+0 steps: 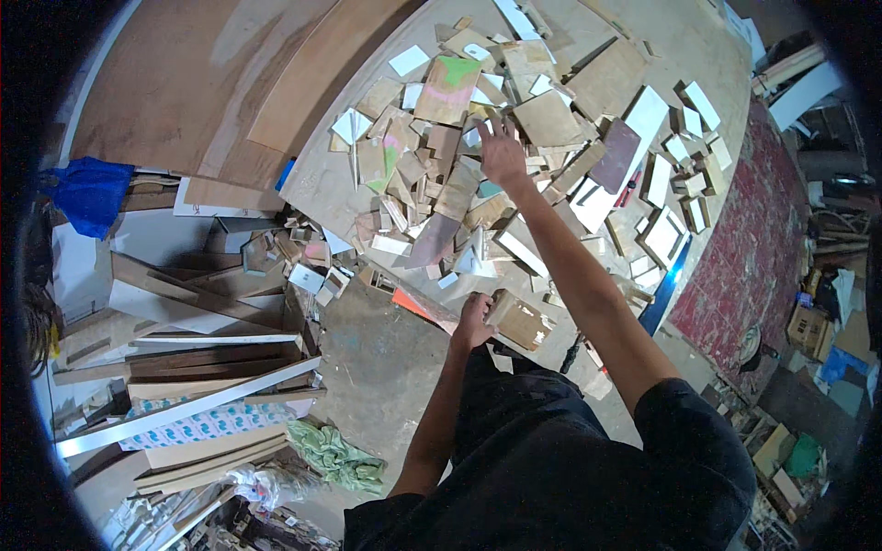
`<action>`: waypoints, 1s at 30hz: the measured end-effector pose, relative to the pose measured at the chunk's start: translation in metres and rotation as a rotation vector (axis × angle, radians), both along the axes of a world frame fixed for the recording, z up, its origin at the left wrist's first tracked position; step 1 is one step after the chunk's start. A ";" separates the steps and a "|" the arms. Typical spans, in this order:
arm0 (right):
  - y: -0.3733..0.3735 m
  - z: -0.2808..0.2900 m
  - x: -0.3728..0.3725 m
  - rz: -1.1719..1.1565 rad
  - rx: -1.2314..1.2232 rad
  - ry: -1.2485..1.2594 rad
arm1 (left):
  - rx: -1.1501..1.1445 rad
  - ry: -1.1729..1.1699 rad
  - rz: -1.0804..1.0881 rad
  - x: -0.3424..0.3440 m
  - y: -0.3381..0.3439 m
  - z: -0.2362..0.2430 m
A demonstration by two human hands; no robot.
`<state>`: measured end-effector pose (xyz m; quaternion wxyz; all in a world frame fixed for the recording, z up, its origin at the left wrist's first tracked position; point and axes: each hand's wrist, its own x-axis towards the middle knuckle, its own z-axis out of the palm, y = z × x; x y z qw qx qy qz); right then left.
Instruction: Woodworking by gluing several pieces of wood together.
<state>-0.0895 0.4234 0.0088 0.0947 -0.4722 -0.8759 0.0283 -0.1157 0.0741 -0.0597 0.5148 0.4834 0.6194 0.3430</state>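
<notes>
Head view: person leaning over a surface [349,188] heaped with wood offcuts [459,197].
Right hand [503,154]: reaching over the heap, fingers spread, grip released.
Left hand [474,321]: seemingly grasping a small wooden box [520,320] at the surface edge.

Matt raw wooden offcuts [457,188], some white-laminated, on a rough plywood table [680,46]; crumpled green cloth [335,456]

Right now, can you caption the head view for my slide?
Right hand reaches into a pile of wood offcuts on a plywood table; left hand grips a small wooden block.
</notes>
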 end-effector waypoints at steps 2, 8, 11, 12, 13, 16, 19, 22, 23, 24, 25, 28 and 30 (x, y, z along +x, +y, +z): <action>0.008 -0.001 -0.010 0.032 -0.148 -0.142 | -0.136 0.002 -0.017 -0.003 -0.002 0.007; 0.031 -0.005 0.008 0.199 -0.014 -0.315 | -0.120 0.049 0.003 -0.001 -0.002 0.007; 0.031 0.003 0.013 0.169 -0.128 -0.251 | -0.111 0.042 0.013 0.004 -0.002 0.007; 0.029 0.004 0.015 0.160 -0.128 -0.143 | -0.108 0.038 0.010 0.006 -0.002 0.008; 0.024 0.007 0.015 0.155 -0.130 -0.034 | -0.080 0.107 -0.020 0.007 -0.002 0.011; 0.016 0.020 0.018 -0.001 -0.261 0.159 | -0.029 0.181 -0.038 0.010 -0.002 0.014; 0.002 0.033 0.032 -0.157 -0.872 0.702 | 0.109 0.231 -0.014 0.012 -0.006 0.006; -0.034 0.037 0.053 -0.160 -1.324 1.162 | 0.036 0.145 -0.002 0.010 -0.003 -0.013; -0.049 0.039 0.061 -0.189 -1.450 1.283 | 0.074 0.208 0.002 0.014 -0.002 -0.015; -0.063 0.043 0.069 -0.180 -1.517 1.347 | 0.322 0.181 0.078 0.015 -0.009 -0.013; -0.075 0.049 0.077 -0.124 -1.557 1.409 | 0.318 0.171 0.067 0.015 -0.009 -0.014; -0.117 0.079 0.075 -0.179 -1.626 1.470 | -0.174 -0.029 0.104 -0.003 -0.014 -0.042; -0.137 0.061 0.127 -0.253 -1.528 1.473 | -0.053 0.243 -0.144 0.013 0.007 0.000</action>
